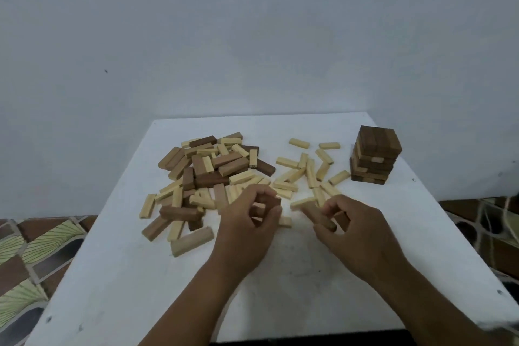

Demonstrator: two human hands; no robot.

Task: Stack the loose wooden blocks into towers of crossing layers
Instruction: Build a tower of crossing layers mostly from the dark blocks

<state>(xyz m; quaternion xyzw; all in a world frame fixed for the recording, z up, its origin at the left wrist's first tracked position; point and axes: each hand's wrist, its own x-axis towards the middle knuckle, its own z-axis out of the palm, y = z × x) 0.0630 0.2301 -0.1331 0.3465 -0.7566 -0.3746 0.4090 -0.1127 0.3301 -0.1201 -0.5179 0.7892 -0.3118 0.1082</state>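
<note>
Both hands are curled around wooden blocks above the middle of a white table (280, 275), seen from a head camera looking down. Fingers and thumb of the left hand (247, 222) pinch a dark brown block (273, 201); most of that block is hidden behind the knuckles, and a second piece may sit inside the curl, though it cannot be made out. Just to its right, the right hand (356, 227) grips a mid-brown block (316, 215) that angles up and to the left from the fingers, with what looks like another dark block tucked under the palm, mostly covered.

Behind the left hand lies a large heap of loose blocks (207, 171), pale and brown mixed, overlapping at all angles, so a count is not possible. Behind the right hand is a thinner scatter of pale blocks (306, 171), mostly lying flat. One small pale block (285, 221) peeks out on the table between the two hands.

Near the far right corner stands a finished tower of dark blocks (375, 156), built in crossing layers, with one pale block end showing partway down. It stands well apart from both hands.

Patterned floor tiles (33, 250) show beyond the table's edges, and a plain wall (252, 36) fills the upper half. Forearms are cut off by the bottom edge.
</note>
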